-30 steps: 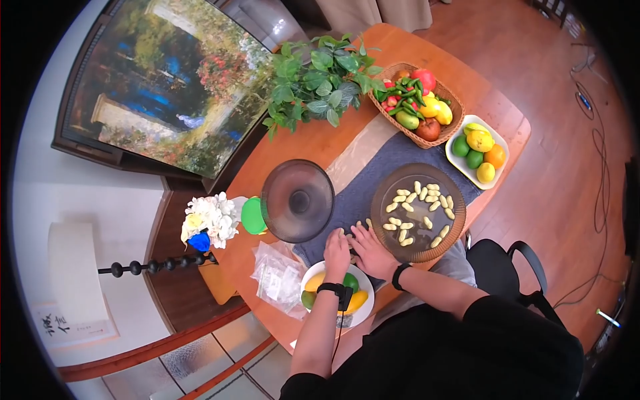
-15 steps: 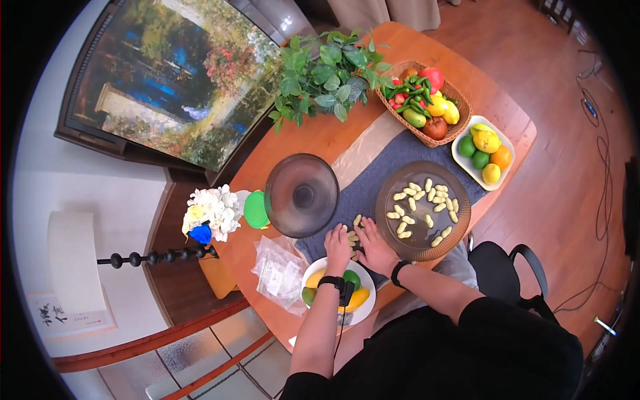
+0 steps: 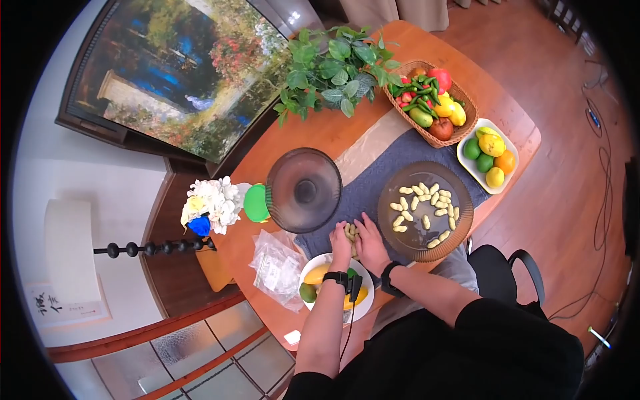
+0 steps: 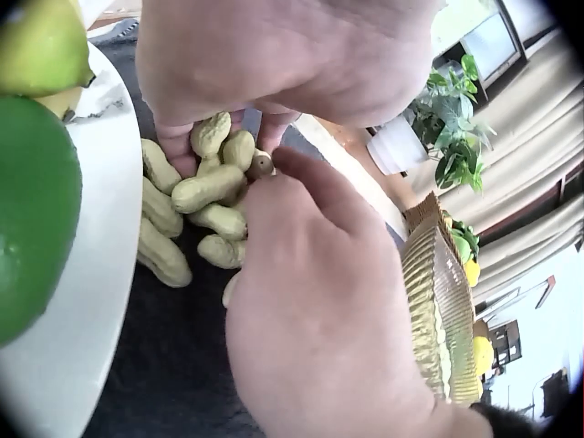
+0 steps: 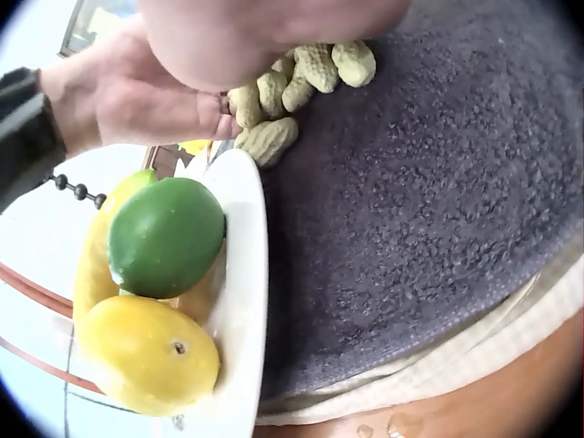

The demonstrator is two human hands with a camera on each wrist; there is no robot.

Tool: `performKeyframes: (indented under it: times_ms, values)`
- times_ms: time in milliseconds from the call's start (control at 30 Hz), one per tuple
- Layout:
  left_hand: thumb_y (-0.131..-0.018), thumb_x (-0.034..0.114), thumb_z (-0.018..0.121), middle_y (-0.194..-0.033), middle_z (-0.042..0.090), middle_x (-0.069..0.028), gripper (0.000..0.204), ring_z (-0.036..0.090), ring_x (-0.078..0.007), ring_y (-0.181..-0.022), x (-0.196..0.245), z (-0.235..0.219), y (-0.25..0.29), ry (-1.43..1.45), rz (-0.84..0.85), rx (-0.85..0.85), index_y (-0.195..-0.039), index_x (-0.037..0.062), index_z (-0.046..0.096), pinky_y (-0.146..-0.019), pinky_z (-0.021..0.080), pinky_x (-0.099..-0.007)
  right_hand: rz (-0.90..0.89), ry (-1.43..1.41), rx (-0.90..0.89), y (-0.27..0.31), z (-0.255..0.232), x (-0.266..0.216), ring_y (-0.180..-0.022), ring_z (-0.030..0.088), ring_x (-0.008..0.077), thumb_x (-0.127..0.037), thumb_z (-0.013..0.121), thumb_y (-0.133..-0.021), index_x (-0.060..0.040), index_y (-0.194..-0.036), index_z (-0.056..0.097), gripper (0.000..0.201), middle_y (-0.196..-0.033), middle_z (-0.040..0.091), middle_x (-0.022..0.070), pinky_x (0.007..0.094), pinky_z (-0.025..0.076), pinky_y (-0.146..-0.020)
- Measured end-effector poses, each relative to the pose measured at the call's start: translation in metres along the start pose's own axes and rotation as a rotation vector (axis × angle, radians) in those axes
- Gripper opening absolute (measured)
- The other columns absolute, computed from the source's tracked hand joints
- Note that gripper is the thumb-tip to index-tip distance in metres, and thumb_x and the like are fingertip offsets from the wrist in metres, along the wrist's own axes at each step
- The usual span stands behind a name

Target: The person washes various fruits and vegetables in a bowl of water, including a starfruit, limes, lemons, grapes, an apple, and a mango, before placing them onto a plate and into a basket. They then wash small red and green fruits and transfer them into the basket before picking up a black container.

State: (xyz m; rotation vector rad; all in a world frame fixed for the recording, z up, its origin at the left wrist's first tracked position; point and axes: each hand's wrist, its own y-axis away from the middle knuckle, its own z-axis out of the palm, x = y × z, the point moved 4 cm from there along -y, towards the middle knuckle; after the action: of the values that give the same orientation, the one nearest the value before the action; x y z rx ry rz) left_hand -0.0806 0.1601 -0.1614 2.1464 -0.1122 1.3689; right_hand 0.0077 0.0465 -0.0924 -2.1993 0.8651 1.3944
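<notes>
A small heap of unshelled peanuts (image 4: 208, 187) lies on a dark blue cloth (image 5: 411, 192) between the two hands. My left hand (image 3: 341, 247) stands at the heap's left side, its fingers extended and touching the peanuts. From the opposite side my right hand (image 3: 372, 250) reaches in with its fingers mostly straight, thumb side toward the heap. In the right wrist view the left palm faces the peanuts, and the right hand covers part of them. Right of the hands, a brown ribbed glass dish (image 3: 410, 243) holds several more peanuts.
A white plate (image 5: 248, 274) of green and yellow fruit sits close under the left wrist. Beyond the hands stands a second brown glass dish (image 3: 293, 187). Clear plastic bags (image 3: 277, 273), a green lid (image 3: 255, 203), a wicker basket (image 3: 470, 113) and a white fruit tray (image 3: 460, 157) surround the workspace.
The hands were flat over the peanuts with fingertips close together, then parted slightly. Now they flank the peanuts, which sit bunched between them. The head view has shifted a little.
</notes>
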Motion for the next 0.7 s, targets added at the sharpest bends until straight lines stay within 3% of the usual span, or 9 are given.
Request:
performKeyframes:
  times_ms: [133,167,233,300,433,500,600,700]
  values:
    - [-0.103,0.045,0.033,-0.129,0.05,-0.0289,0.057,0.049,-0.039,-0.122,-0.001,-0.001,0.002,0.083,-0.073,0.004,-0.121,0.0019,0.065,-0.109,0.035,-0.0412,0.163,0.225,0.175,-0.001,0.005,-0.015,-0.124,0.049,0.0432,-0.014,0.058,-0.087,-0.0001,-0.131,0.051,0.047,-0.138,0.047,0.0265,0.0483,0.04,-0.104]
    - [-0.103,0.046,0.032,-0.129,0.051,-0.0276,0.059,0.049,-0.0379,-0.122,0.0,-0.001,0.003,0.084,-0.076,0.007,-0.121,0.0006,0.065,-0.109,0.035,-0.0411,0.164,0.223,0.172,-0.001,0.002,-0.017,-0.124,0.049,0.0432,-0.014,0.058,-0.087,-0.0001,-0.131,0.051,0.047,-0.138,0.047,0.0265,0.0483,0.04,-0.104]
    - [-0.103,0.047,0.032,-0.129,0.051,-0.0262,0.061,0.05,-0.0368,-0.122,-0.003,-0.003,0.004,0.09,-0.078,0.007,-0.12,-0.0008,0.064,-0.108,0.036,-0.041,0.393,0.093,0.1,-0.002,-0.006,-0.012,-0.121,0.049,0.0448,-0.016,0.058,-0.087,0.0012,-0.132,0.051,0.048,-0.125,0.055,0.0285,0.0484,0.042,-0.101]
    - [-0.103,0.048,0.032,-0.129,0.052,-0.0241,0.063,0.051,-0.0327,-0.122,0.0,-0.002,0.002,-0.105,0.023,-0.034,-0.12,-0.0033,0.064,-0.107,0.038,-0.0393,0.37,0.064,0.118,0.0,0.001,-0.004,-0.118,0.05,0.0455,-0.016,0.057,-0.088,0.0016,-0.131,0.05,0.047,-0.12,0.056,0.0292,0.0493,0.043,-0.099]
    - [-0.103,0.048,0.033,-0.127,0.056,-0.0203,0.061,0.054,-0.0282,-0.119,0.003,0.0,0.002,-0.139,-0.013,-0.075,-0.12,-0.0027,0.064,-0.103,0.041,-0.0372,0.36,-0.108,0.091,0.001,0.035,0.011,-0.11,0.053,0.0474,-0.017,0.055,-0.091,0.002,-0.131,0.05,0.044,-0.113,0.057,0.0323,0.0503,0.044,-0.096]
    - [-0.103,0.047,0.035,-0.123,0.06,-0.0173,0.058,0.058,-0.0256,-0.113,0.004,0.001,0.004,0.176,-0.173,-0.109,-0.12,-0.0003,0.064,-0.098,0.046,-0.0354,0.387,-0.215,0.095,-0.006,0.044,0.014,-0.108,0.053,0.048,-0.018,0.055,-0.093,0.0013,-0.131,0.05,0.043,-0.113,0.057,0.033,0.0502,0.044,-0.097]
    - [-0.104,0.043,0.04,-0.117,0.063,-0.0098,0.051,0.059,-0.0206,-0.108,0.025,-0.001,0.017,0.268,-0.308,-0.087,-0.12,-0.0003,0.062,-0.097,0.044,-0.0309,0.404,-0.292,0.025,-0.013,0.046,0.011,-0.109,0.054,0.047,-0.02,0.055,-0.095,-0.0001,-0.129,0.051,0.04,-0.114,0.057,0.0339,0.0488,0.045,-0.097]
    - [-0.102,0.035,0.045,-0.116,0.063,-0.0095,0.043,0.059,-0.0192,-0.107,0.036,-0.001,0.021,0.221,-0.209,0.009,-0.118,-0.0001,0.063,-0.095,0.046,-0.0303,0.413,-0.33,-0.028,-0.02,0.044,0.016,-0.11,0.054,0.0456,-0.021,0.056,-0.095,0.0003,-0.125,0.053,0.037,-0.113,0.059,0.0316,0.0479,0.045,-0.097]
